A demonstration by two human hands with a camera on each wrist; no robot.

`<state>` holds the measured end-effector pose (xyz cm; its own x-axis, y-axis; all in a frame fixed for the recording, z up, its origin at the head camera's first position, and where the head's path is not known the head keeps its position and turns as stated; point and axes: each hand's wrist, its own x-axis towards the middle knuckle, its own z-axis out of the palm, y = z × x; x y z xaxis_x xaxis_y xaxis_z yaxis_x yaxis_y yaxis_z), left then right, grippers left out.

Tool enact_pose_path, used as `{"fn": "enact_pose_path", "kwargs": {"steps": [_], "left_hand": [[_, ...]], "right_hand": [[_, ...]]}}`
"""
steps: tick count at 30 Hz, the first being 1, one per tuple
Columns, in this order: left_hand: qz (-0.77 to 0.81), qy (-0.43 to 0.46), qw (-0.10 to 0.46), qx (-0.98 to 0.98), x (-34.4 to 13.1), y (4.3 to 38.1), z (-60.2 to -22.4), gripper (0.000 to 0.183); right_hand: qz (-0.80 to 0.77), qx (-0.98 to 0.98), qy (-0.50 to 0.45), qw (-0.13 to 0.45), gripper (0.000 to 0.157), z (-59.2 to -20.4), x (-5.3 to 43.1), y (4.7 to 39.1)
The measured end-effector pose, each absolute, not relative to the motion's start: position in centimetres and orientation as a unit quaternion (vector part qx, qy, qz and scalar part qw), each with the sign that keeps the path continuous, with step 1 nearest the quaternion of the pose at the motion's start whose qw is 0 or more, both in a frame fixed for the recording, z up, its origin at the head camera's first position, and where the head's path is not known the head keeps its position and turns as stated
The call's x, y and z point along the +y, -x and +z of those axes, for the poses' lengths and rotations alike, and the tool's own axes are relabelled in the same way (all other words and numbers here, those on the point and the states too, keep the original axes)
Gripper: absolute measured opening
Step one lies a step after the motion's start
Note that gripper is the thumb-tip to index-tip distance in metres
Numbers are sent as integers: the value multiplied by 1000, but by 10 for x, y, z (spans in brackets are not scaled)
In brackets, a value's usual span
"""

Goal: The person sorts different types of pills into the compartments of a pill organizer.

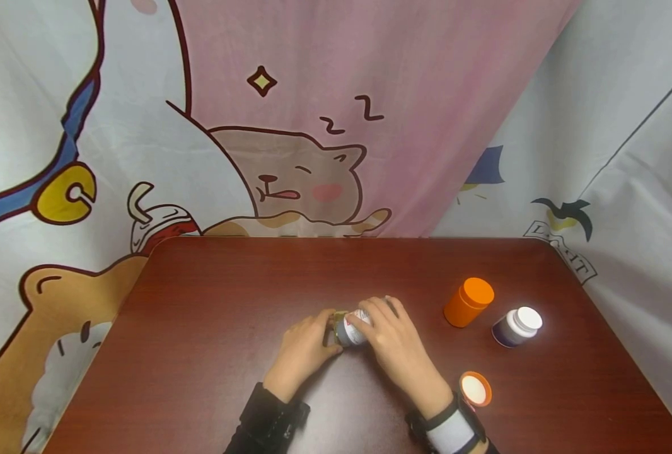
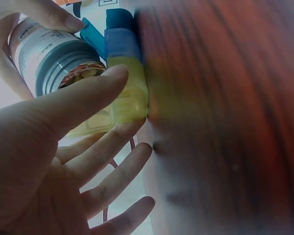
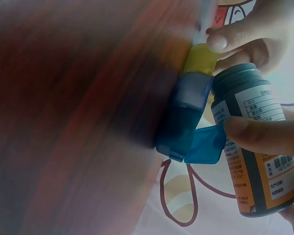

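Note:
My left hand [image 1: 302, 350] pinches the yellow end of a pill organizer [image 3: 188, 103] between thumb and fingers. Its sections are yellow, blue and teal, and the teal lid [image 3: 206, 145] at the far end stands raised. In my right hand [image 1: 395, 340] is a dark green bottle [image 3: 257, 147] with an orange and white label, gripped with the thumb along its side. Uncapped, the bottle tilts toward the left hand, its mouth beside the organizer. Reddish-brown pieces show inside the mouth in the left wrist view. Most of the organizer is hidden by the hands in the head view.
To the right on the brown table [image 1: 200, 302] stand an orange bottle [image 1: 468, 304] and a white-capped bottle [image 1: 516, 326] with a dark label. An orange cap [image 1: 475, 388] with a white inside lies by the right wrist. A printed curtain [image 1: 404, 157] hangs behind the table.

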<state>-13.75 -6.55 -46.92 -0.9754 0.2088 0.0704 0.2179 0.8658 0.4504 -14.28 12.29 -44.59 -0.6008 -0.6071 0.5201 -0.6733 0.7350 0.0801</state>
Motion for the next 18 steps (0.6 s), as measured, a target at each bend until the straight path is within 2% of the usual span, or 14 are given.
{"fn": "enact_pose_path", "kwargs": {"steps": [18], "left_hand": [[-235,110,10,-966,-65,138,-470,66]], "right_hand": [[64,-893,-358,266,45,-445,123,143]]}}
